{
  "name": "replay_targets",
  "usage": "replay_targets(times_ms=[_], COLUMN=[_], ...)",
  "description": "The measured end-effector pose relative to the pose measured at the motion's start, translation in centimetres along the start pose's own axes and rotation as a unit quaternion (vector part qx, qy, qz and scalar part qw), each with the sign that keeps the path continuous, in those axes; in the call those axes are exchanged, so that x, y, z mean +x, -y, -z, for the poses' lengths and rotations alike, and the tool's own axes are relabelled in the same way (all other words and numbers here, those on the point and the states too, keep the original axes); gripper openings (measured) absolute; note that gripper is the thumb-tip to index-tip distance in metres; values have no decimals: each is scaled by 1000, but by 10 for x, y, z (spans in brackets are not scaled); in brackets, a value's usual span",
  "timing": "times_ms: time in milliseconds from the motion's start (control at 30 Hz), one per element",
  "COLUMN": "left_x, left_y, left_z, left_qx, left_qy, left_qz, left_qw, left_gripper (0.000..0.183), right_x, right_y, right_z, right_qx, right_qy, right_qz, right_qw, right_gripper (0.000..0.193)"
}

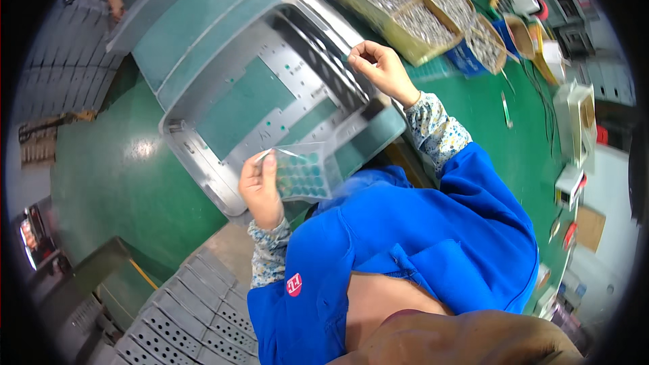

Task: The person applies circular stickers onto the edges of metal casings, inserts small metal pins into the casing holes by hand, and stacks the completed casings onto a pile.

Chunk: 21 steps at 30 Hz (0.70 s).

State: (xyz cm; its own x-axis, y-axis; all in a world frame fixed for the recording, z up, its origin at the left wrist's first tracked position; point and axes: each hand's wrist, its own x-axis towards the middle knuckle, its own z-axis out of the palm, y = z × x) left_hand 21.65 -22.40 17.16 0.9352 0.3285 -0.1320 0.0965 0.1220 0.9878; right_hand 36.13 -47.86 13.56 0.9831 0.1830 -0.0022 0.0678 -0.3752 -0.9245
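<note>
My left hand (pixel 261 189) pinches a clear sheet of round green stickers (pixel 302 173) by its left edge, thumb on top. The sheet is tilted and slightly blurred, over the near edge of a large grey tray-like housing (pixel 215 186). Inside the housing lie perforated metal plates (pixel 287 74) with several small green dots on them. Over the housing's right side is my right hand (pixel 384 73), thumb and forefinger pressed together. Whatever may be between those fingertips is too small to make out.
Divided cardboard boxes of small metal parts (pixel 419 23) stand at the back right. Grey perforated panels (pixel 182 304) are stacked at the lower left. Another person's hand (pixel 116 12) is by a grey panel at the upper left. Cables (pixel 541 94) lie on the right.
</note>
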Motion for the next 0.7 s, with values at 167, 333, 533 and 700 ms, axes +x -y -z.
replay_targets(times_ms=[167,333,533,700], left_x=[50,77,113,132], left_y=[-58,-64,-7,12], left_z=[5,21,3,-6], left_qx=[37,322,382,337], left_qy=[-196,-439,-316,-275], left_qz=[-110,-309,-220,-162], left_qw=[974,780,840,886], left_gripper=[14,13,15,15], right_x=[142,251,284,290], right_y=[-3,-13,9,5], right_z=[-6,-41,-77,-90], right_qx=[-36,-66,-163,-199], right_qy=[76,261,445,467], right_qz=[91,195,225,248], right_qw=[992,943,851,825], right_gripper=[21,18,12,9])
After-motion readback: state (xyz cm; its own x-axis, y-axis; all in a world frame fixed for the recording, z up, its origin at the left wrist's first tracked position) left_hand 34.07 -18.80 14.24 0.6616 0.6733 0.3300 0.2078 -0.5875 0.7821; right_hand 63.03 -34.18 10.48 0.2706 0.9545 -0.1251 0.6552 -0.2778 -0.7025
